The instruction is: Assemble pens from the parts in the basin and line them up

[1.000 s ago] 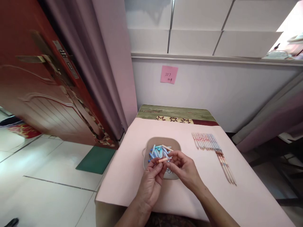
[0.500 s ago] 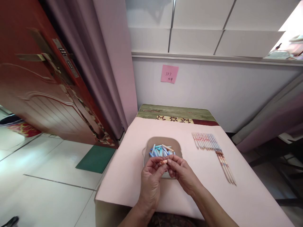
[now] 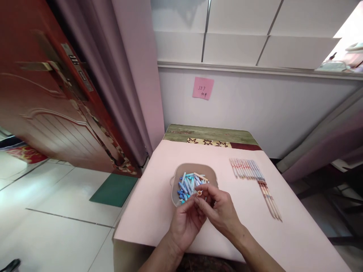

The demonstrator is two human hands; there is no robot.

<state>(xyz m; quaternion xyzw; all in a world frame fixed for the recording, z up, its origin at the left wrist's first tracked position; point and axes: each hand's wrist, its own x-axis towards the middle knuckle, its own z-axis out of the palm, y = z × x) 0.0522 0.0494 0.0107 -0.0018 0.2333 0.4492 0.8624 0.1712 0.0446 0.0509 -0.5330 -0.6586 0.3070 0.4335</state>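
Observation:
My right hand (image 3: 219, 206) pinches a small orange-brown tube (image 3: 199, 193), like a pen cap, between thumb and fingers. Its round hollow end faces up toward me. Just below, my left hand (image 3: 185, 224) is turned palm up with its fingers curled closed. Its thumb tip reaches close to the tube, and my right hand hides part of its fingers. Both hands are over the near edge of a beige plastic box (image 3: 173, 192). Inside lie many blue, teal and lilac pen-like sticks (image 3: 187, 185), a peach one among them.
To the right, a row of slim patterned pens (image 3: 245, 169) lies side by side on the pink tabletop (image 3: 147, 204). Several more pens (image 3: 270, 202) extend toward me from its right end. A wall with a pink note (image 3: 203, 88) stands behind; a red door (image 3: 56, 113) is left.
The tube has turned from lying sideways to pointing its hollow end at me. My left hand has rolled palm up and shifted right and down, uncovering more blue pieces in the box.

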